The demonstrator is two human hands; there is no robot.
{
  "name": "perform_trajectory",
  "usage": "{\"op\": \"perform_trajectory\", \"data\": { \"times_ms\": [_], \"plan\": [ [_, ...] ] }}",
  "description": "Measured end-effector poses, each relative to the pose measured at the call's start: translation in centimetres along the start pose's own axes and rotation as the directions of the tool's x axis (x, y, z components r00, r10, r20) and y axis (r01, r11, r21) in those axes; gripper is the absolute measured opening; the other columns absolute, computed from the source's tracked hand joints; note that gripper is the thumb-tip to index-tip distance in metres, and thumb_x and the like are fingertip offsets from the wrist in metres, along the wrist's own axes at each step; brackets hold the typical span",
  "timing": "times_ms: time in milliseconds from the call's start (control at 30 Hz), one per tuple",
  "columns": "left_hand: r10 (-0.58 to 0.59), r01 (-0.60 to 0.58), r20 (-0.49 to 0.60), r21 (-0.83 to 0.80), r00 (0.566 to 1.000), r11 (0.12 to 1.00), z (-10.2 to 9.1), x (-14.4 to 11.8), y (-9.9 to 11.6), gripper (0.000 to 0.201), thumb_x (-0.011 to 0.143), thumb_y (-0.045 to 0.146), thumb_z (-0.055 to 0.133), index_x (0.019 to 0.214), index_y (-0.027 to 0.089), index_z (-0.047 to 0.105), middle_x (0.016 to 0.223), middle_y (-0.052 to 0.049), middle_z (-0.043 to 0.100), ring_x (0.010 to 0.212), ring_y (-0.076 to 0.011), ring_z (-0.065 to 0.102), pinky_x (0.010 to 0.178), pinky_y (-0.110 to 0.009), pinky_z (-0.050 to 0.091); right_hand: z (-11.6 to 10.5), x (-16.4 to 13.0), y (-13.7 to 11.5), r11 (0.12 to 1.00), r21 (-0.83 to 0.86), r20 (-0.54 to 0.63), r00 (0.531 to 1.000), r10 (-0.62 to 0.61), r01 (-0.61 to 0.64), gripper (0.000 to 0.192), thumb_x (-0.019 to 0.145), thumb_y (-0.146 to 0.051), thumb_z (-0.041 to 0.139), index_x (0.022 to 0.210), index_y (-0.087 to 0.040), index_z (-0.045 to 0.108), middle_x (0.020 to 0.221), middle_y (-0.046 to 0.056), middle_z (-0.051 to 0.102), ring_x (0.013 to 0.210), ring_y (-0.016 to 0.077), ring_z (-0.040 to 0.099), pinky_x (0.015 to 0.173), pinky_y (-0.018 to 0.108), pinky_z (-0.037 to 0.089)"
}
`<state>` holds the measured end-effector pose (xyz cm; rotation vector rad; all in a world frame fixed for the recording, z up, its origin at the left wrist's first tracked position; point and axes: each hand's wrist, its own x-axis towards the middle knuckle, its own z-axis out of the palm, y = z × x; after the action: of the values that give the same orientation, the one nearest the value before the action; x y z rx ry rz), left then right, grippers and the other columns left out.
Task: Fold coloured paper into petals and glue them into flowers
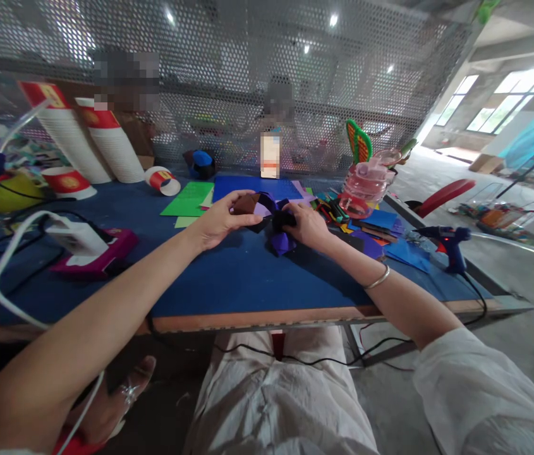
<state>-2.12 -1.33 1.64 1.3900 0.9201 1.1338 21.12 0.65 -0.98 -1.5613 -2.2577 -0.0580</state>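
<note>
Over the middle of the blue table, both hands are closed on a small craft piece (282, 242) of purple, black and brown foam or paper. My left hand (222, 221) pinches its brown part (246, 203) between thumb and fingers. At the other end, my right hand (311, 224) grips the black and purple part, with the fingertips partly hidden behind it. The piece's exact shape is hard to make out. Just behind it lie a blue sheet (248, 186) and a green sheet (189, 198).
Stacked paper cups (119, 155) and a purple power strip (100, 259) are at left. On the right are a pink transparent jug (366, 186), coloured scraps (380, 230) and a blue glue gun (454, 243) with its cord. A perforated metal screen (229, 82) rises behind the table (248, 291).
</note>
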Motion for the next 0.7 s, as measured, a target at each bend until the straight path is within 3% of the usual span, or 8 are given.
{"op": "perform_trajectory", "data": {
  "times_ms": [200,367,467,700],
  "plan": [
    [-0.017,0.018,0.013,-0.06,1.0,0.998,-0.1,-0.1,0.3,0.061,0.056,0.029,0.097,0.111,0.022,0.072,0.109,-0.006,0.07,0.098,-0.023,0.065,0.07,-0.028,0.049,0.0,-0.2,0.8,0.989,0.135,0.005,0.998,-0.065,0.064,0.026,0.084,-0.019,0.062,0.111,-0.017,0.062,0.109,0.014,0.071,0.099,0.0274,0.067,0.086,0.039,0.052],
    [-0.026,0.035,0.062,-0.143,0.998,0.989,-0.3,0.1,0.3,0.049,0.062,0.036,0.094,0.104,0.022,0.073,0.112,-0.008,0.072,0.109,-0.03,0.066,0.079,-0.036,0.056,-0.4,-0.3,1.4,0.974,0.226,-0.008,1.0,0.002,0.0,0.037,0.086,-0.022,0.057,0.123,-0.017,0.057,0.104,0.013,0.074,0.091,0.0286,0.069,0.083,0.042,0.053],
    [-0.02,0.026,0.046,-0.132,0.999,0.991,-0.4,0.3,0.2,0.043,0.066,0.04,0.092,0.1,0.023,0.072,0.109,-0.008,0.072,0.111,-0.0324,0.067,0.08,-0.041,0.057,-0.8,-0.4,1.7,0.961,0.277,-0.039,0.999,0.029,-0.017,0.036,0.085,-0.023,0.057,0.121,-0.019,0.061,0.102,0.012,0.074,0.09,0.0278,0.069,0.084,0.042,0.053],
    [-0.069,0.063,-0.014,-0.252,0.998,0.966,-0.3,0.1,0.6,0.04,0.067,0.031,0.092,0.099,0.024,0.069,0.1,-0.003,0.071,0.098,-0.0236,0.068,0.075,-0.035,0.059,-1.5,0.2,2.4,0.914,0.403,-0.117,0.987,0.108,-0.052,0.019,0.082,-0.025,0.06,0.099,-0.02,0.066,0.089,0.007,0.072,0.085,0.0256,0.067,0.082,0.041,0.054]
  ]
}}
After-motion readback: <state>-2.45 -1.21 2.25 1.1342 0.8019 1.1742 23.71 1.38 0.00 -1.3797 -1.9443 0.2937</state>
